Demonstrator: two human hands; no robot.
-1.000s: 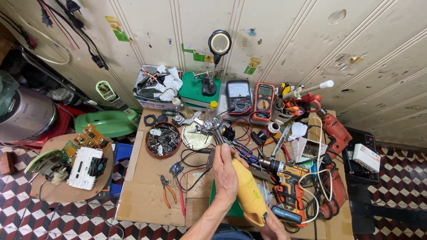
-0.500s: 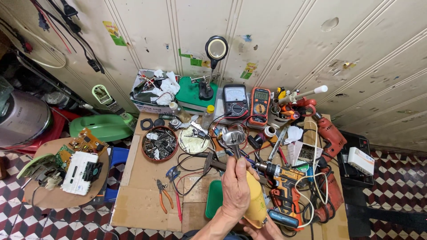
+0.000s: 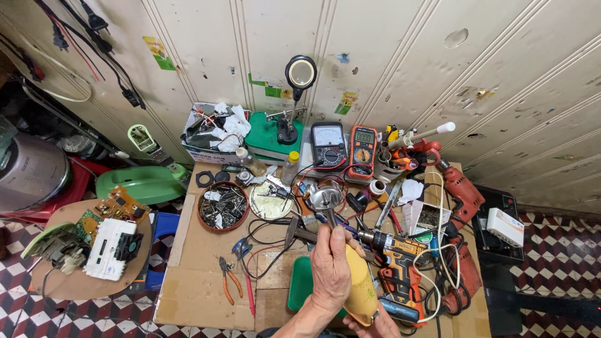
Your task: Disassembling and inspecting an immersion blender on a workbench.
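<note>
I hold a yellow stick-shaped appliance (image 3: 360,281) upright over the cluttered table; its metal shaft ends in a bell-shaped metal head (image 3: 325,199) pointing up and away from me. My left hand (image 3: 330,270) wraps around the upper part of the yellow body and the shaft base, back of the hand towards me. My right hand (image 3: 375,320) is at the bottom edge of the view, cupping the lower end of the yellow body; only its fingers show.
The cardboard-covered table (image 3: 194,294) carries an orange cordless drill (image 3: 400,250), a red drill (image 3: 463,188), two multimeters (image 3: 328,145), a bowl of screws (image 3: 223,205), pliers (image 3: 228,275), a hammer (image 3: 299,233), a green tray (image 3: 300,281) and tangled wires. A round side table (image 3: 56,288) with circuit boards stands left.
Both hands have raised the yellow appliance and turned it more upright, so its metal head now stands higher, in front of the multimeters.
</note>
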